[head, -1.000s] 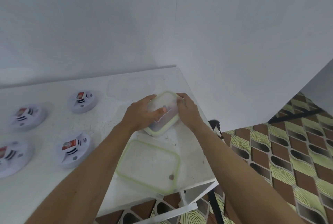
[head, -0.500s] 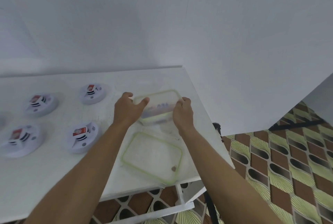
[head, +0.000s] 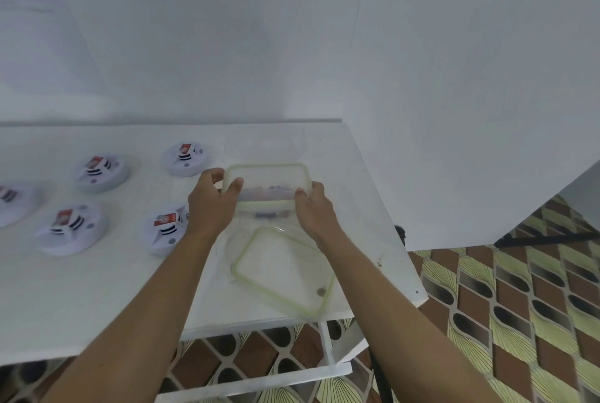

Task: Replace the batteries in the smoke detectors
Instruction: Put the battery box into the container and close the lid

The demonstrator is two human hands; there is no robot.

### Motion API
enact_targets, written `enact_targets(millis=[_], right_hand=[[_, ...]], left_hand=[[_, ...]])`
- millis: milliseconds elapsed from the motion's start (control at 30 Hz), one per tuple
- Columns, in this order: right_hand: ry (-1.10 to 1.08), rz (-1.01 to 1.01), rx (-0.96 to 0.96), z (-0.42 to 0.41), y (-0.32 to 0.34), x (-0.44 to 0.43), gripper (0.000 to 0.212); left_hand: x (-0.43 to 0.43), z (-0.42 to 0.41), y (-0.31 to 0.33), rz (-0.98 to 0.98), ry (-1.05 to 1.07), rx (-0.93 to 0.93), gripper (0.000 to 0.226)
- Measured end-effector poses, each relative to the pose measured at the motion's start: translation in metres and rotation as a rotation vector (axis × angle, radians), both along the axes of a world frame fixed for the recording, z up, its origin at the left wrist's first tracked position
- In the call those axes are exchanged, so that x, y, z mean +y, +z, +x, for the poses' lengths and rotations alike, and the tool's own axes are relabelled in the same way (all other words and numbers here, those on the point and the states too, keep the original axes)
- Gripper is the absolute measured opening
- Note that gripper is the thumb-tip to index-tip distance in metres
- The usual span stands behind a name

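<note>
Both hands are on the clear, green-rimmed container (head: 268, 183). Left hand (head: 212, 204) grips its left short end, thumb hooked over the rim, fingers curled round the far corner. Right hand (head: 316, 211) grips the right short end, fingertips curled onto the rim. The container has no lid on and its long side faces me. I can't tell whether it sits on the white table (head: 97, 289) or is lifted just off it, because the area under its base is blurred. Along its bottom I see small dark shapes that I read as the batteries (head: 269, 190), too smeared to count. The lid (head: 282, 269), clear with the same green edge, lies flat and skewed just on my side of the container, with a small dark spot near its closest corner. My right wrist passes just beside its far right corner. A second clear tub (head: 264, 146) sits just behind the container, faint against the white top. Five smoke detectors (head: 73, 227) lie to the container's left, all apart from each other: white, round, with a red label and black stripes. The nearest detector (head: 165, 229) is just left of my left wrist and partly hidden by it. The rear detector (head: 186, 159) is left of the container's far corner, near my left fingertips. The leftmost one is cut by the frame edge. To the container's right the table ends over a brown and yellow-green patterned floor (head: 519, 305).
</note>
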State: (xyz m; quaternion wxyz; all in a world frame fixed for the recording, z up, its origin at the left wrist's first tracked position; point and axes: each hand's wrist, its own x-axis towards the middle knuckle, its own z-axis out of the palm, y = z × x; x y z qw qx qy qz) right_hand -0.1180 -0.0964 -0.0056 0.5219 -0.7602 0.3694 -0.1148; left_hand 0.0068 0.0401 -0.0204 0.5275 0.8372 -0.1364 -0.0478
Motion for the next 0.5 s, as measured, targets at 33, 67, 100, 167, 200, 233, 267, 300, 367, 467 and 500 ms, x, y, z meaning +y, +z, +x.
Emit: enact_targets(millis=[33,67,100,167,200,233,267,300,367,467,500], right_hand=[[0.002,-0.010,0.000,-0.001,0.000,0.002,0.051],[0.000,-0.016,0.001,-0.003,0.000,0.003,0.051],[-0.002,-0.017,0.007,-0.004,-0.001,0.003,0.052],[-0.001,-0.007,0.023,-0.005,-0.001,0.004,0.054],[-0.002,0.001,0.030,-0.005,-0.001,0.004,0.055],[-0.006,0.011,0.035,-0.006,0.000,0.004,0.056],[-0.015,0.026,0.033,-0.008,0.001,0.003,0.057],[-0.028,0.040,0.024,-0.010,0.001,0.003,0.057],[-0.055,0.034,0.011,-0.017,0.000,0.002,0.056],[-0.078,-0.063,0.024,-0.036,-0.007,-0.002,0.051],[-0.076,-0.102,0.054,-0.043,-0.010,-0.004,0.047]], left_hand=[[0.000,-0.001,0.001,0.008,0.010,-0.019,0.049],[0.000,-0.001,0.001,0.015,0.010,-0.028,0.048],[0.001,-0.001,0.002,0.023,0.002,-0.031,0.049],[0.003,-0.001,0.003,0.050,-0.027,-0.033,0.049],[0.004,-0.002,0.005,0.069,-0.045,-0.030,0.049],[0.006,-0.003,0.006,0.085,-0.064,-0.018,0.049],[0.008,-0.005,0.006,0.091,-0.081,0.004,0.050],[0.010,-0.007,0.007,0.085,-0.092,0.022,0.049],[0.016,-0.015,0.006,0.062,-0.086,-0.013,0.044],[0.030,-0.029,0.001,0.059,-0.060,-0.154,0.035],[0.035,-0.034,-0.001,0.080,-0.062,-0.184,0.031]])
